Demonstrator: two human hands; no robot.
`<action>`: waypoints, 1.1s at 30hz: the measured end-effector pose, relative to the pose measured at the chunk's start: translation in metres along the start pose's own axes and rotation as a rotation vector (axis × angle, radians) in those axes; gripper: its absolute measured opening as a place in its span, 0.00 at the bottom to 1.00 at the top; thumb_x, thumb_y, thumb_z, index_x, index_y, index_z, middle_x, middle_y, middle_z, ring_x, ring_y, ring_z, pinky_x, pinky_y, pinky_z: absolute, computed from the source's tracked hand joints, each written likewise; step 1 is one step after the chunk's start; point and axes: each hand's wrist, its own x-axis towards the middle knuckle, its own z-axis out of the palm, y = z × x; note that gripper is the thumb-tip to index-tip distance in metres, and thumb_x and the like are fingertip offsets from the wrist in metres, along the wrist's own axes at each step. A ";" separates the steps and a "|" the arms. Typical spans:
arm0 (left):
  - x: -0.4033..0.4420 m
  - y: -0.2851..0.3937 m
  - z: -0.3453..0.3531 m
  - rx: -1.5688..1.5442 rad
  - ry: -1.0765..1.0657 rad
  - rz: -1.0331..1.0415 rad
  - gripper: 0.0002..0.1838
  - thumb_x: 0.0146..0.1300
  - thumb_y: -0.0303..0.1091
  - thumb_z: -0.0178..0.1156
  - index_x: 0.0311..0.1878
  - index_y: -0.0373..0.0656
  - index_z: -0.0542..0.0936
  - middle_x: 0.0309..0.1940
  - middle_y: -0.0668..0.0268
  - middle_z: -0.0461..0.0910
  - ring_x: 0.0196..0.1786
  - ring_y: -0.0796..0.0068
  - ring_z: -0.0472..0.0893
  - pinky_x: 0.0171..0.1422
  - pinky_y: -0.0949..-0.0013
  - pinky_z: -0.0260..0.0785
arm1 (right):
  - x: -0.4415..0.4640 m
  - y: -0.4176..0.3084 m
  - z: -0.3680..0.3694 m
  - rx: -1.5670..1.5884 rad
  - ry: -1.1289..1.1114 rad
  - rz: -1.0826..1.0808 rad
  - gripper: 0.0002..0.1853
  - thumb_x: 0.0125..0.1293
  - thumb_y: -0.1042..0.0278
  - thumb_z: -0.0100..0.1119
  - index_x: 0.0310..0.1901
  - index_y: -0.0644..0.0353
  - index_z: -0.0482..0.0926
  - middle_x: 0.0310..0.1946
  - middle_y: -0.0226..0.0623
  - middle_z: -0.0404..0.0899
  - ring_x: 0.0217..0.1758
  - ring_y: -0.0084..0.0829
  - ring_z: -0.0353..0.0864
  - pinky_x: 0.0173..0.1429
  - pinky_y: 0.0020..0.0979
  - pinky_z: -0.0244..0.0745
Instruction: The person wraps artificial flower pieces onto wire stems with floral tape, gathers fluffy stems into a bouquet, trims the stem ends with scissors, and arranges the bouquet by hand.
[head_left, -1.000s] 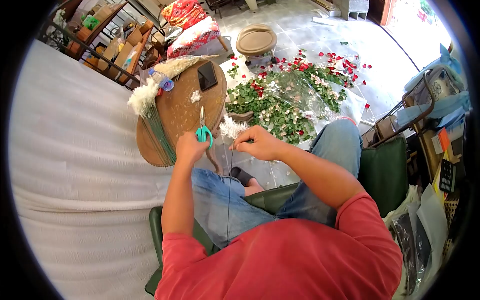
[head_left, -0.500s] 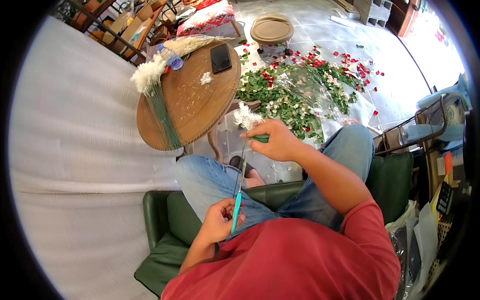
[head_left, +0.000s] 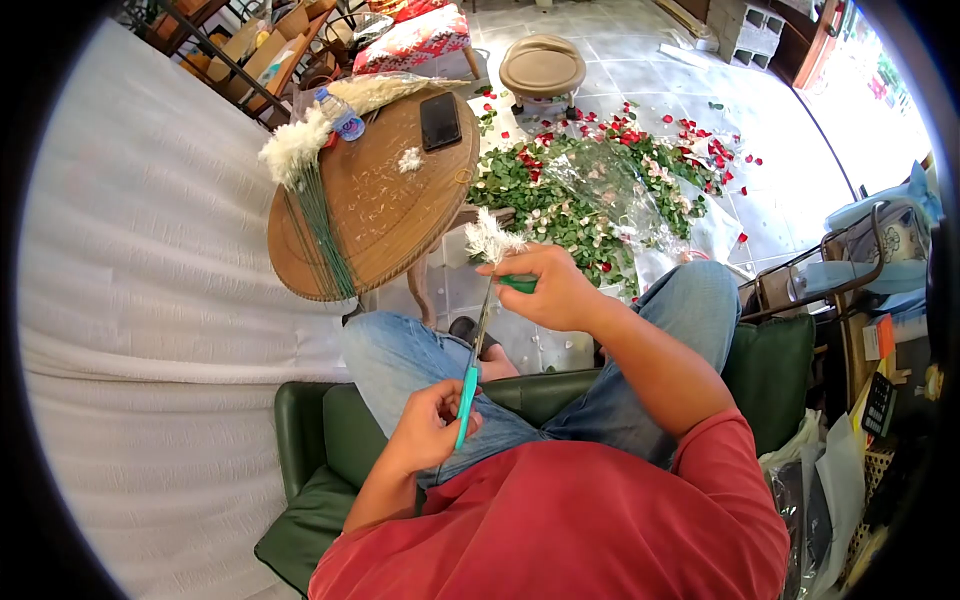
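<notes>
Teal-handled scissors [head_left: 467, 395] are gripped by the handle in my left hand [head_left: 427, 425], their blades pointing up toward my other hand. My right hand [head_left: 548, 287] pinches the stem just under a white fluffy flower [head_left: 490, 238], with a green roll, perhaps tape, also held in its fingers. The thin stem runs down beside the scissor blades; whether they touch it I cannot tell. On the round wooden table [head_left: 400, 215] lies a bunch of white fluffy flowers [head_left: 297, 150] with long green stems [head_left: 325, 240].
The table also bears a black phone [head_left: 440, 121], a water bottle [head_left: 345, 122] and a white tuft [head_left: 410, 159]. Green leaves and red petals [head_left: 560, 200] cover the floor beyond. A beige stool [head_left: 543, 68] stands behind them. At right is a metal rack [head_left: 850, 255].
My left hand has come down from the table edge with the scissors, now beside the stem. A green roll has come into view in my right hand. The head view has shifted.
</notes>
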 end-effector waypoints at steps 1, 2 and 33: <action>0.001 0.000 0.001 0.002 -0.001 -0.002 0.18 0.56 0.26 0.64 0.51 0.33 0.77 0.30 0.70 0.76 0.33 0.84 0.73 0.40 0.76 0.68 | -0.001 -0.001 0.000 -0.019 -0.005 -0.013 0.17 0.57 0.74 0.61 0.49 0.59 0.85 0.33 0.38 0.83 0.37 0.32 0.80 0.48 0.32 0.76; 0.001 0.000 0.001 0.004 0.001 0.013 0.19 0.56 0.26 0.64 0.51 0.33 0.77 0.30 0.70 0.77 0.33 0.83 0.74 0.40 0.76 0.68 | -0.001 -0.001 0.000 -0.017 -0.002 -0.010 0.17 0.57 0.74 0.61 0.49 0.59 0.85 0.33 0.38 0.83 0.37 0.32 0.80 0.48 0.32 0.76; -0.006 0.006 -0.016 0.208 -0.032 0.042 0.14 0.59 0.25 0.64 0.48 0.30 0.78 0.27 0.68 0.78 0.29 0.82 0.75 0.34 0.77 0.68 | -0.001 0.003 0.007 0.100 0.015 0.041 0.09 0.55 0.73 0.60 0.37 0.66 0.83 0.41 0.41 0.86 0.42 0.36 0.84 0.52 0.33 0.77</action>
